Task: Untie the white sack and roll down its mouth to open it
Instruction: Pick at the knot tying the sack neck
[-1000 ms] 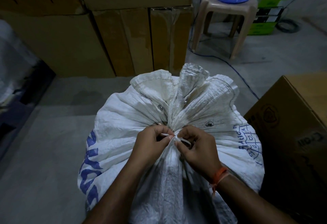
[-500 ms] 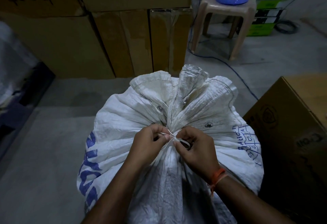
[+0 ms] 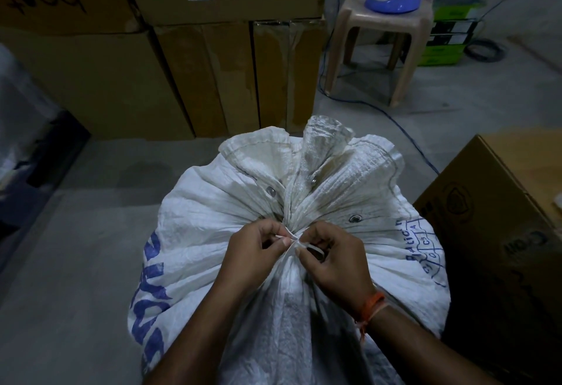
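You're standing over a full white woven sack w/ blue print, upright on the concrete floor, hemmed in by stacked cardboard cartons behind and another carton at your right. The sack is right under you, so both forearms come down onto its top. The mouth is not yet open: the fabric is gathered into pleats at one choke point, and the loose hem flares out beyond it on the far side. What's inside can't be seen; the bulge says it's packed, prob. something bulky.

A plastic stool carries a blue-based fan, well apart from the job.

Your left hand is pinched shut on one end of the thin white tie, thumb and forefinger together. Your right hand is closed on the other end, a small loop showing by its fingers. Both hands sit close together at the knot, presumably so you can work the ends against each other w/o the neck twisting.

Knot looks small and tight, so pick it loose rather than yank. Roll-down comes after.
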{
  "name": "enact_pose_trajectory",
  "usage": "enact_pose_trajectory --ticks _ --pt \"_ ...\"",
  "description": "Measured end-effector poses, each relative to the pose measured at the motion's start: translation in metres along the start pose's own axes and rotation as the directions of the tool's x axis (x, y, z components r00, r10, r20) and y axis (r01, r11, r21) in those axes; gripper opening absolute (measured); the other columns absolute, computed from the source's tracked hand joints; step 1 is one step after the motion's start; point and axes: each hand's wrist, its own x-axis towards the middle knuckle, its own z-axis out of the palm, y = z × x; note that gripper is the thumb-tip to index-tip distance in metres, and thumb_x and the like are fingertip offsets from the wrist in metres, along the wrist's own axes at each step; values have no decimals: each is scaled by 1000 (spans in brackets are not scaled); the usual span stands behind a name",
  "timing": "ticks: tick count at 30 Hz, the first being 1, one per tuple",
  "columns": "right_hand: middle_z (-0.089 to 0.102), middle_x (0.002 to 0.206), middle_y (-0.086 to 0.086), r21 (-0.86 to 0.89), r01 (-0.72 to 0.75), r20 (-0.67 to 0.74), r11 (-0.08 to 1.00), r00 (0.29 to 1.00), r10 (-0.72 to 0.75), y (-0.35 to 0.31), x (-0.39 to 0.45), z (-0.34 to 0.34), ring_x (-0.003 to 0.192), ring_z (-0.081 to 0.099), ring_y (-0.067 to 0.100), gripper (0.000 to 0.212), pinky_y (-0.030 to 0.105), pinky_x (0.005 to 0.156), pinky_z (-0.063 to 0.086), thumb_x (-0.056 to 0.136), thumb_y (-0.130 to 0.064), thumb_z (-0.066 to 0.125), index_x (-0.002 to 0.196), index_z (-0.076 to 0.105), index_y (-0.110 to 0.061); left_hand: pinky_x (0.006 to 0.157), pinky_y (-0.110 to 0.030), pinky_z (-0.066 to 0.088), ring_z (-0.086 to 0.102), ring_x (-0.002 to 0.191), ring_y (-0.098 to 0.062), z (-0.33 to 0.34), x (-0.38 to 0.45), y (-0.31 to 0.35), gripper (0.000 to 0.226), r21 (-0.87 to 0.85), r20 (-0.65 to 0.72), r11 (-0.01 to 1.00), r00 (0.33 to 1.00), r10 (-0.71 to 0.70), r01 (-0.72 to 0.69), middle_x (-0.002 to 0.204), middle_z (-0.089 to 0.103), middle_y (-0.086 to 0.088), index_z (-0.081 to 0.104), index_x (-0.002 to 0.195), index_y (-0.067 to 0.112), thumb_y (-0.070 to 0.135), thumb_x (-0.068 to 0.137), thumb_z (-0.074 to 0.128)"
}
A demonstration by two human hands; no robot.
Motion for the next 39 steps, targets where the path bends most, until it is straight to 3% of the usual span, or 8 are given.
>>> enact_pose_trajectory --ticks 5,10,14,16,23,27,34,39 --pt "65 71 -8 -6 -8 0 1000 1000 8 1 0 1 69 64 8 13 36 65 54 77 -19 79 74 65 -19 70 -33 55 70 69 -8 1 0 0 8 26 -15 1000 1000 -2 3 77 79 1 79 86 27 19 89 80" --pt "65 70 -7 -4 -11 1 1000 1000 11 1 0 1 69 64 8 15 36 64 53 78 -19 79 74 65 -19 64 -20 49 63 63 0 1 -1 3 9 48 -17 999 1000 -8 9 71 76 6 80 86 24 17 91 80" --pt "64 70 -7 -1 -11 3 1000 1000 11 0 0 0 68 63 8 14 35 64 53 78 -20 78 73 65 -18 74 -36 58 75 75 -19 1 -2 3 5 2 -12 1000 1000 -29 29 80 80 -3 79 86 25 20 90 79" --pt "64 69 -7 8 -12 2 1000 1000 12 0 0 0 68 63 8 14 34 64 53 78 -20 78 73 65 -18 76 -41 58 73 73 -20 0 -1 3 5 -49 -13 997 999 -52 52 78 81 -6 77 87 24 28 84 76" --pt "63 68 -8 -2 -11 12 1000 1000 11 2 1 0 65 60 4 15 27 62 50 78 -20 79 74 65 -18 74 -34 54 69 69 -9 -3 0 2 13 -31 9 998 999 -53 54 73 79 1 76 87 24 34 81 70" --pt "62 66 -9 -16 -11 5 1000 1000 12 2 1 0 63 59 2 16 19 61 46 77 -19 80 73 65 -18 71 -31 52 66 67 -8 -2 0 1 8 -24 -4 999 999 -35 35 69 75 3 76 86 23 17 91 75" --pt "65 68 -5 -4 -24 4 1000 1000 24 1 1 0 66 63 7 15 31 64 53 77 -18 80 73 65 -18 69 -31 51 66 69 -8 2 -2 1 13 27 -29 1000 1000 -6 6 77 77 -5 77 82 28 18 89 79" --pt "65 69 -6 8 -24 -2 1000 1000 24 0 1 0 67 64 7 16 31 64 53 77 -16 80 73 66 -18 66 -25 49 65 66 -7 2 -2 2 12 26 -39 999 999 -19 20 73 76 -3 78 83 23 14 91 79"
